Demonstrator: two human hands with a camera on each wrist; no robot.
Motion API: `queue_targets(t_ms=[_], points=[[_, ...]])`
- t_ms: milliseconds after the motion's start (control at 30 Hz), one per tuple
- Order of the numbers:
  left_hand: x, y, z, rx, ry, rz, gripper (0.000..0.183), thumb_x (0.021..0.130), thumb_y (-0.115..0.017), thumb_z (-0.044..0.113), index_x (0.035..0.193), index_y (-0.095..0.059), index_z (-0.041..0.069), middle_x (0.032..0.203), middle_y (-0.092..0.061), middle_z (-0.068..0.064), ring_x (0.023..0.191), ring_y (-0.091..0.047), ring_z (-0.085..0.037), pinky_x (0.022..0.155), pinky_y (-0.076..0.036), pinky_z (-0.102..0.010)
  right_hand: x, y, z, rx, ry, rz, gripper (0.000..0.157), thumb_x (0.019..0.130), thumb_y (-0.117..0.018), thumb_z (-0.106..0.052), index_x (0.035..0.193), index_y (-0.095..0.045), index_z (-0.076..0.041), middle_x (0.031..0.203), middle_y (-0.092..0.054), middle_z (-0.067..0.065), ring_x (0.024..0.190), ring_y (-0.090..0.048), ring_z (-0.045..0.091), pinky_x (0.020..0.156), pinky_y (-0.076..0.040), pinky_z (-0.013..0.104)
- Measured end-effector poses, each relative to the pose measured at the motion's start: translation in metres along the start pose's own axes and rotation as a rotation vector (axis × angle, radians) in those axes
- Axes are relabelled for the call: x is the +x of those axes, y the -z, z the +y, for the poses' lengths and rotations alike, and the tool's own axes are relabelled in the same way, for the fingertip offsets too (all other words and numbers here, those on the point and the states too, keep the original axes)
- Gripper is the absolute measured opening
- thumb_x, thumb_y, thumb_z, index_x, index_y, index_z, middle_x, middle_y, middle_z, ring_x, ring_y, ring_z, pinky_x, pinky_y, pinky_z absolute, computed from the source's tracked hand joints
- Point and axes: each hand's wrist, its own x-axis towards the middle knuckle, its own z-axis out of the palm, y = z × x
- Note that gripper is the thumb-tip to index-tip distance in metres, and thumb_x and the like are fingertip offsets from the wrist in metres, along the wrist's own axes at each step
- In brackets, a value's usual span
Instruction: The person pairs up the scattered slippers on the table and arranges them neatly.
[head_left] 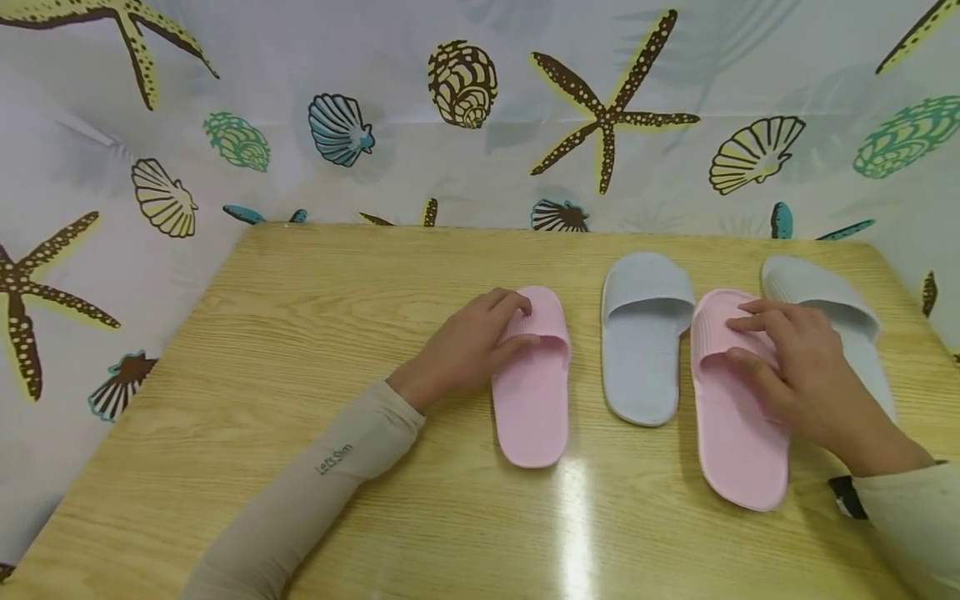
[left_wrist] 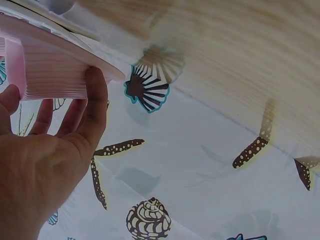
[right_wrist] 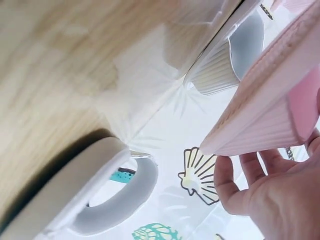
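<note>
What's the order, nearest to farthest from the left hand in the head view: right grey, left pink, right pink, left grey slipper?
1. Left pink slipper: held in the left hand.
2. Left grey slipper: between the pink ones.
3. Right pink slipper: at the right hand.
4. Right grey slipper: far right.

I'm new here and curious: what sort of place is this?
Probably a staged tabletop workspace indoors: a wood-grain table, a seashell-print cloth behind it, and pink slippers in a person's hands.
</note>
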Motion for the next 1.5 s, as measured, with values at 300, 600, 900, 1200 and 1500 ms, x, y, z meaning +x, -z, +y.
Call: queue_targets(t_ms=[300,600,900,1200,1500], points=[[-0.003,-0.001,-0.001,-0.005,-0.004,0.028,0.034,0.098,-0.063,0.037,0.123,-0.056,0.015,0.128,-0.058,-0.003,0.118,-0.058,-0.018,0.104,-0.048,-0.036,0.0,-0.009,-0.012,0.036,0.027,0.011,0.035,0.086,-0.072,-0.009,0.116,-0.058,0.001,0.127,-0.056,0.023,0.12,-0.045,0.042,0.101,-0.025,0.047],[-0.002,0.003,0.001,-0.006,0.018,0.028,0.033,0.097,-0.064,0.038,0.121,-0.057,0.016,0.127,-0.059,-0.004,0.113,-0.059,-0.019,0.101,-0.05,-0.037,0.0,-0.014,-0.026,0.067,0.067,0.0,0.039,0.081,-0.074,-0.002,0.116,-0.059,-0.003,0.13,-0.056,0.019,0.122,-0.046,0.038,0.107,-0.025,0.033],[-0.007,0.005,0.002,-0.024,0.02,0.017,0.031,0.095,-0.068,0.033,0.118,-0.059,0.016,0.125,-0.061,-0.004,0.108,-0.06,-0.019,0.097,-0.051,-0.038,0.008,-0.023,-0.041,0.077,0.095,-0.004,0.039,0.082,-0.074,-0.007,0.118,-0.06,-0.005,0.129,-0.057,0.018,0.121,-0.046,0.039,0.106,-0.027,0.042],[-0.009,0.005,0.002,-0.013,-0.004,0.03,0.03,0.096,-0.067,0.033,0.119,-0.058,0.015,0.126,-0.061,-0.005,0.113,-0.06,-0.02,0.099,-0.05,-0.038,0.021,-0.035,-0.057,0.1,0.098,-0.074,0.037,0.086,-0.073,-0.011,0.121,-0.058,-0.008,0.133,-0.055,0.016,0.125,-0.044,0.038,0.104,-0.028,0.055],[-0.009,0.006,0.0,-0.006,-0.077,0.011,0.032,0.092,-0.073,0.026,0.117,-0.059,0.012,0.123,-0.065,-0.007,0.113,-0.063,-0.02,0.099,-0.052,-0.036,0.033,-0.047,-0.067,0.11,0.117,-0.133,0.04,0.089,-0.074,-0.019,0.124,-0.057,-0.009,0.134,-0.054,0.013,0.131,-0.042,0.034,0.108,-0.029,0.053]])
